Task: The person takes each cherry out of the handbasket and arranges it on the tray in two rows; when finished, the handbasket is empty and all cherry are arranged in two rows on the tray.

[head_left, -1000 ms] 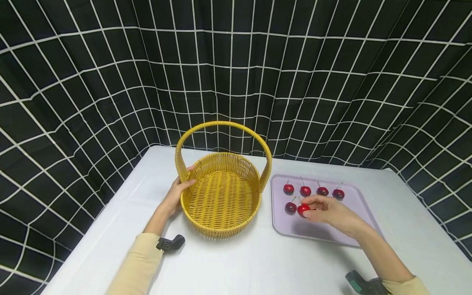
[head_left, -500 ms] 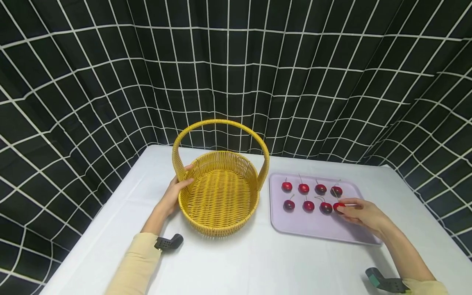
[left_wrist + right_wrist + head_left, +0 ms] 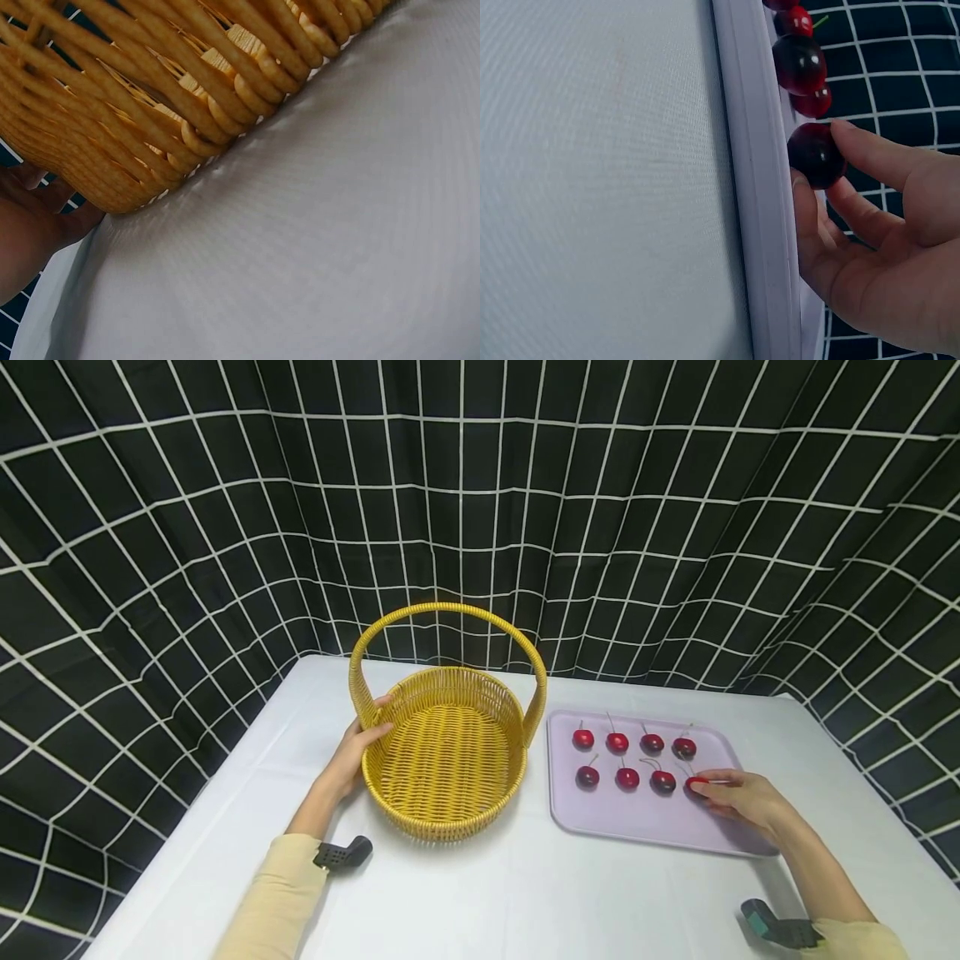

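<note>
A yellow woven basket point(image 3: 450, 760) with a tall arched handle stands mid-table, its inside bare. My left hand point(image 3: 352, 758) grips its left side by the foot of the handle, thumb over the rim. In the left wrist view, the fingers lie against the outer weave. On the lilac tray point(image 3: 637, 822), my right hand point(image 3: 753, 800) pinches a dark red cherry point(image 3: 817, 156) between thumb and fingers, at the right end of the front row. Beside it lies another dark cherry point(image 3: 663, 782) with a curved stem.
Several more cherries lie in two rows on the tray, including a red cherry point(image 3: 617, 743) in the back row. A white cloth point(image 3: 480, 902) covers the table. Black curtain point(image 3: 480, 510) with white grid lines encloses the back and sides.
My right hand has moved right from the tray's middle to the front row's right end, lowering slightly over the last half second. My left hand stays on the basket.
</note>
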The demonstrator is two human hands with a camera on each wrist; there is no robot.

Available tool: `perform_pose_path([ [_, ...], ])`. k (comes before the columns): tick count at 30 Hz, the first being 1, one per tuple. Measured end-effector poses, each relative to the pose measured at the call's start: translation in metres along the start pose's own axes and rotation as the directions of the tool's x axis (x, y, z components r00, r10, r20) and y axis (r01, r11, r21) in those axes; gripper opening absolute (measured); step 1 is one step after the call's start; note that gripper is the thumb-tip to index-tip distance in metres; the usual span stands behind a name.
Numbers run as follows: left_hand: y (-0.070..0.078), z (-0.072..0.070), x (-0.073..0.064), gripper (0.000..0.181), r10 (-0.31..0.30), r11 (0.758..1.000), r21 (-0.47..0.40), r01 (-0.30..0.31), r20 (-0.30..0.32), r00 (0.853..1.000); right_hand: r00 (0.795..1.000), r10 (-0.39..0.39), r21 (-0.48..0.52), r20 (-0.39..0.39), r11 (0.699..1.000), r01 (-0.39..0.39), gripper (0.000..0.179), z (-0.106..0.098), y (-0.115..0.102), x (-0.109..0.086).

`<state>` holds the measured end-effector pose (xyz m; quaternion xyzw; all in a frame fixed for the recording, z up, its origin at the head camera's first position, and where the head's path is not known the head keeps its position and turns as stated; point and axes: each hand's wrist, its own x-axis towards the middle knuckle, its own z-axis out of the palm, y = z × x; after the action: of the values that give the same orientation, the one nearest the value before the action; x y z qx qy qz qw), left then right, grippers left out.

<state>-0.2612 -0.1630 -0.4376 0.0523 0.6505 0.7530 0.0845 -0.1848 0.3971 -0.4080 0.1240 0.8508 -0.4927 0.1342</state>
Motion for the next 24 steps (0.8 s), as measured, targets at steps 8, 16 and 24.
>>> perform_pose_path([
  [8, 0.0002, -0.0004, -0.0001, 0.059, 0.008, 1.000, -0.026, -0.008, 0.010, 1.000, 1.000, -0.018, -0.054, -0.018, 0.998, 0.017, 0.057, 0.0000, -0.0002, 0.0018],
  [16, 0.0019, -0.0005, -0.0003, 0.058, 0.008, 1.000, -0.018, -0.007, 0.009, 1.000, 0.999, -0.030, -0.050, -0.034, 0.998, 0.029, 0.059, -0.0017, -0.0004, 0.0005],
  [24, 0.0020, -0.0021, -0.0011, 0.059, 0.002, 0.999, 0.032, -0.002, 0.007, 1.000, 0.998, -0.021, -0.039, -0.055, 0.999, 0.019, 0.065, -0.0026, -0.0019, -0.0010],
])
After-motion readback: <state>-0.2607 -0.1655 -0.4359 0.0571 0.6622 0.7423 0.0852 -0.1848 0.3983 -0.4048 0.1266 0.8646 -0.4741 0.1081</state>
